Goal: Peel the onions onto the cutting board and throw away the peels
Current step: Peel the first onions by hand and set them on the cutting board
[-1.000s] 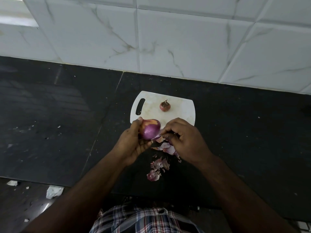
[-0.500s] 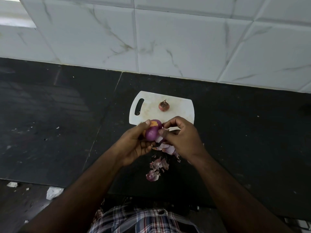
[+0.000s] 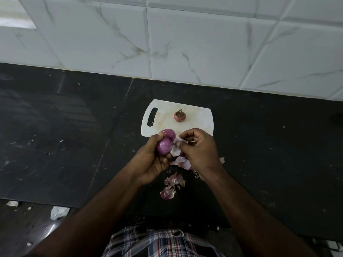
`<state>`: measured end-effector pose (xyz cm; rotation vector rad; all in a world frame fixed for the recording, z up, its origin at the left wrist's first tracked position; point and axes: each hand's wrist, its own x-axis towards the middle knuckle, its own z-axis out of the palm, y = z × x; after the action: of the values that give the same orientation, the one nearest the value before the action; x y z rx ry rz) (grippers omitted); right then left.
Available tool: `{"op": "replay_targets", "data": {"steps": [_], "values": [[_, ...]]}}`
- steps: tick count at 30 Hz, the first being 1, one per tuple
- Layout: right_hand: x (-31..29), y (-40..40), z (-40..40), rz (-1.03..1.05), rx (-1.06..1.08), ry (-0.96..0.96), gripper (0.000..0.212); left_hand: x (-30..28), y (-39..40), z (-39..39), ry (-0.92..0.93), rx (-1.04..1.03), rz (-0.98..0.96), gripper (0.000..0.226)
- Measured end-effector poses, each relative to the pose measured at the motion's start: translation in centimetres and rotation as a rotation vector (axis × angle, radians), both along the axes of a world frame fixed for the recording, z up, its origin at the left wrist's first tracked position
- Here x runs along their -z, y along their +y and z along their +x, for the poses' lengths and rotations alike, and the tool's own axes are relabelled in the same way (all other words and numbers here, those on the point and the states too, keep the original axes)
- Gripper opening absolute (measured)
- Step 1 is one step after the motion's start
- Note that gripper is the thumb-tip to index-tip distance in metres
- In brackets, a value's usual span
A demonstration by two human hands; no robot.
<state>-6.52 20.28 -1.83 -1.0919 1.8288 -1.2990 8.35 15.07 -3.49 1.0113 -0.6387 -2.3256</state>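
Tiled wall (image 3: 185,43) fills the whole top, white marble look with grey veins. Below it a black counter (image 3: 65,136) runs side to side, speckled with small pale crumbs.

White board (image 3: 196,125) lies flat on the counter a bit above centre, handle slot at its 9 o'clock end. Checked shirt (image 3: 159,242) pokes in at 6 o'clock of the view.

Left hand (image 3: 152,160) is just at 6 o'clock of the board's near edge, fingers curled snug round a purple onion (image 3: 165,145) that's mostly stripped and glossy. Right hand (image 3: 198,151) is right beside it at the onion's 3 o'clock, thumb and fingertips pinched on a pale peel (image 3: 176,148) that's touching the onion's side.

Loose peels (image 3: 172,182) sit in a scatter on the counter at 6 o'clock of the hands, well off the board.

A small onion (image 3: 179,115), brown skin on, sits alone mid-board with its dry tip up.

A crumpled white scrap (image 3: 59,212) lies down on the floor at 8 o'clock of the view.
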Motion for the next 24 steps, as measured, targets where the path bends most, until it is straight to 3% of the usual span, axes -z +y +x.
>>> {"op": "replay_targets", "data": {"steps": [5,9,11,14,17,20,24], "values": [[0.6,0.4,-2.4,0.067,0.055,0.186,0.018,-0.4,-0.6,0.7,0.197,-0.028,0.116,0.053],[0.8,1.1,-3.4,0.171,-0.119,0.267,0.012,-0.7,-1.3,1.2,0.188,-0.019,0.120,0.057],[0.4,1.2,-2.5,0.177,-0.170,0.238,0.027,-0.5,-1.2,0.9,0.127,-0.029,0.105,0.060],[-0.5,1.0,-0.9,0.022,-0.233,0.177,0.057,0.0,-0.8,0.5,0.074,-0.042,0.078,0.060],[-0.9,0.6,0.6,-0.063,-0.363,0.296,0.071,-0.2,-0.6,0.0,0.083,-0.039,0.043,0.063],[-0.5,0.3,1.4,-0.126,-0.272,0.353,0.049,-0.5,-0.2,-0.4,0.023,-0.028,-0.007,0.062],[0.6,-0.1,0.9,-0.231,-0.129,0.243,0.012,-0.8,-0.2,-0.5,-0.035,-0.032,0.001,0.047]]}}
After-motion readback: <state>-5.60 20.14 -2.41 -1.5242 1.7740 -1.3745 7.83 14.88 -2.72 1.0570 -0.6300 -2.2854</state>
